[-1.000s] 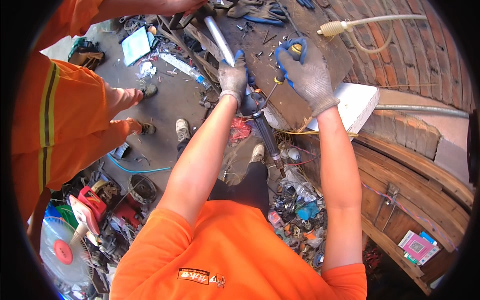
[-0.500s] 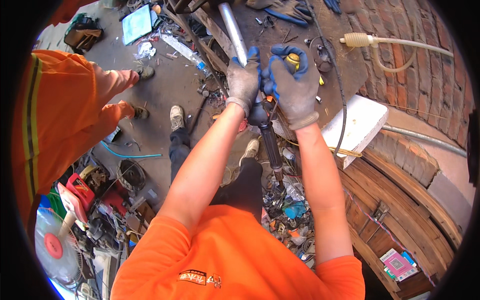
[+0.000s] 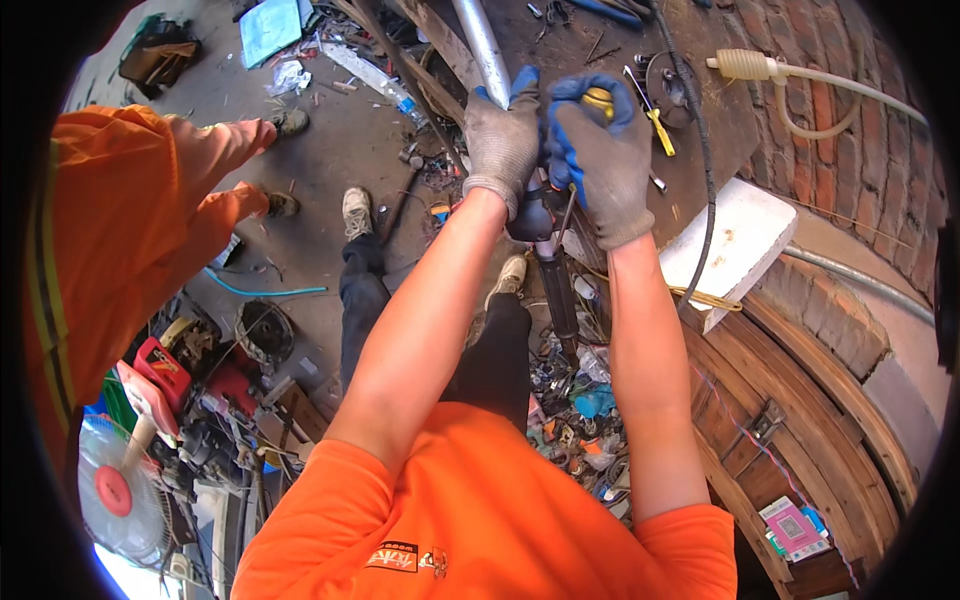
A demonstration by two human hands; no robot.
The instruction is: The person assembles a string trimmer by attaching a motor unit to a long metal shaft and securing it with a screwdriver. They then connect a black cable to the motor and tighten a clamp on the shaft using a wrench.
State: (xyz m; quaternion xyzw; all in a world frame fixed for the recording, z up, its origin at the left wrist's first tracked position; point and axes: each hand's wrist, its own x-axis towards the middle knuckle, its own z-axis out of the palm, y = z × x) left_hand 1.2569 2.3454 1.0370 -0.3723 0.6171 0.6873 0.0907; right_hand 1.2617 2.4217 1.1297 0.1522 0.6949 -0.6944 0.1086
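A grey and blue work glove covers each of my hands. My left hand (image 3: 500,140) is closed around a long silver tube (image 3: 483,45), near a black clamp piece (image 3: 530,218). Below that piece the tool continues into a ribbed black grip (image 3: 558,295) that points down toward my legs. Just right of the tube, my right hand (image 3: 605,155) is closed on a screwdriver with a yellow and black handle (image 3: 598,100). A thin shaft (image 3: 568,212) shows below the fingers, close to the clamp piece. The fingers hide where its tip meets the tool.
Another yellow-handled screwdriver (image 3: 660,132) lies on the brown bench by a dark round part (image 3: 670,88). A black cable (image 3: 708,200) hangs past a white foam block (image 3: 735,235). A co-worker in orange (image 3: 120,230) stands left. A hammer (image 3: 402,195) and a fan (image 3: 115,490) are below.
The whole view has shifted slightly. My right hand has turned a little, and the thin shaft below it shows more plainly. My left hand keeps its hold on the tube.
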